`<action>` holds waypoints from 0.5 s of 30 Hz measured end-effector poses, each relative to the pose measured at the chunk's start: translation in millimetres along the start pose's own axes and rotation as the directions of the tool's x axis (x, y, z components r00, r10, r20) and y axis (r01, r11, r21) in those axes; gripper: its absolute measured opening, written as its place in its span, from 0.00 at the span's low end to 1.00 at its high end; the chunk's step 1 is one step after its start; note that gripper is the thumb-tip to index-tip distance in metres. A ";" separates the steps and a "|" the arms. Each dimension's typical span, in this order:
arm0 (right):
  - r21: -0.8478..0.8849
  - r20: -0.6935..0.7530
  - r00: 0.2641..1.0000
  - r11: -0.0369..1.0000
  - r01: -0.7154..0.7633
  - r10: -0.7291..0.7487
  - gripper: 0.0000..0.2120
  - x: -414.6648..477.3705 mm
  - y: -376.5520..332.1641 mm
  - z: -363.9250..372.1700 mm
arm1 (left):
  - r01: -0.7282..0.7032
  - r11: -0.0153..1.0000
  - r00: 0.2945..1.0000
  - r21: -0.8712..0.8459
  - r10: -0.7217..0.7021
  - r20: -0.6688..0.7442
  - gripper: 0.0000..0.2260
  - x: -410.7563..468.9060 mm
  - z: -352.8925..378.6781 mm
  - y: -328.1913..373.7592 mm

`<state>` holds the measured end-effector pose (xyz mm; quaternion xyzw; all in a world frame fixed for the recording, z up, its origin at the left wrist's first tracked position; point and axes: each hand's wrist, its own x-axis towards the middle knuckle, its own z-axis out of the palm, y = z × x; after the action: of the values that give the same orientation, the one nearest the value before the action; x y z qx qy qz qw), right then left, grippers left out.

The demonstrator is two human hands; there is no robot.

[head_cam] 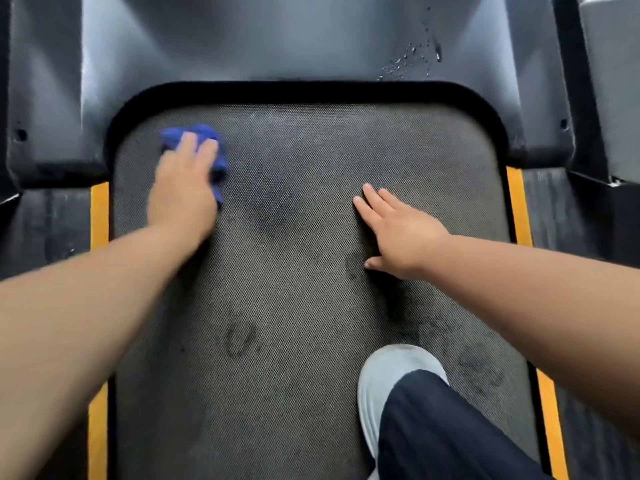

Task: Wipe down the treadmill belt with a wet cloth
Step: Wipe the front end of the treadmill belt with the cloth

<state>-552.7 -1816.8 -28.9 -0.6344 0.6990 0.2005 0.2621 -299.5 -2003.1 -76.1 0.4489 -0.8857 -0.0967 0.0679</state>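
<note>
Dark trouser leg (pixel 450 431) and a pale shoe (pixel 381 375), cut off at the bottom edge, stood on the treadmill belt (pixel 294 299). Near the belt's far-left corner lay the bunched blue cloth (pixel 207 138), mostly hidden beneath the left hand (pixel 181 188), whose blurred fingers stretched flat over it, pressing; its thumb was out of sight. Right hand (pixel 398 233) rested palm-down on the belt, fingers straight and slightly apart. Faint dark smudges (pixel 239 337) marked the weave. Yellow stripes (pixel 99 213) edged both sides; water drops (pixel 408 60) beaded the grey motor cover (pixel 277 39) beyond.
</note>
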 end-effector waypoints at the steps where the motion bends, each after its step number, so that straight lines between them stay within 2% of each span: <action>1: 0.001 0.002 1.000 1.000 -0.003 0.003 0.52 -2.2 2.6 2.2 | 0.153 0.988 0.988 0.002 -0.153 -0.007 0.20 -0.3 -4.6 -0.6; 2: 0.003 0.008 1.000 1.000 -0.006 0.006 0.51 -4.5 4.7 3.5 | 0.198 0.980 0.980 0.013 -0.198 -0.007 0.20 -10.7 -6.0 7.4; 3: 0.006 0.009 1.000 1.000 -0.006 0.005 0.51 -6.0 6.2 4.0 | 0.165 0.986 0.986 0.009 -0.165 0.012 0.19 -28.6 -5.3 19.0; 6: -0.032 -0.001 1.000 0.999 0.008 -0.008 0.52 -6.4 6.2 -0.1 | -0.129 0.989 0.983 -0.068 0.137 0.123 0.20 -102.7 5.7 57.4; 8: -0.067 -0.007 1.000 0.998 0.020 -0.020 0.53 -4.4 3.2 -5.0 | -0.363 0.931 0.910 -0.048 0.365 0.196 0.25 -118.9 8.6 54.7; 10: -0.113 -0.001 0.998 0.992 0.065 -0.066 0.54 -0.5 -2.8 -10.9 | -0.560 0.828 0.810 -0.018 0.553 0.195 0.24 -93.5 4.4 28.2; 11: -0.130 0.001 0.996 0.987 0.091 -0.092 0.55 2.8 -6.1 -13.1 | -0.553 0.833 0.822 0.015 0.543 0.171 0.22 -75.4 0.0 14.7; 12: -0.135 0.001 0.994 0.985 0.109 -0.110 0.55 6.0 -9.0 -14.9 | -0.452 0.891 0.884 0.036 0.442 0.154 0.22 -54.6 -2.7 1.9; 13: -0.124 -0.002 0.993 0.985 0.118 -0.119 0.54 8.8 -11.3 -16.1 | -0.271 0.962 0.955 0.043 0.263 0.136 0.24 -33.5 -6.0 -6.7; 14: -0.103 -0.006 0.993 0.988 0.119 -0.120 0.53 11.5 -13.8 -16.8 | -0.072 0.997 0.988 0.041 0.066 0.137 0.27 -19.1 -6.0 -9.8; 15: -0.083 -0.010 0.993 0.989 0.120 -0.122 0.52 14.1 -17.0 -17.8 | 0.076 0.996 0.986 0.047 -0.082 0.147 0.28 -15.1 -6.7 -3.5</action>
<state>-538.7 -1840.6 -22.9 -0.6873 0.6525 0.2078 0.2423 -286.6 -1993.7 -70.9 0.4767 -0.8716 -0.1141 -0.0116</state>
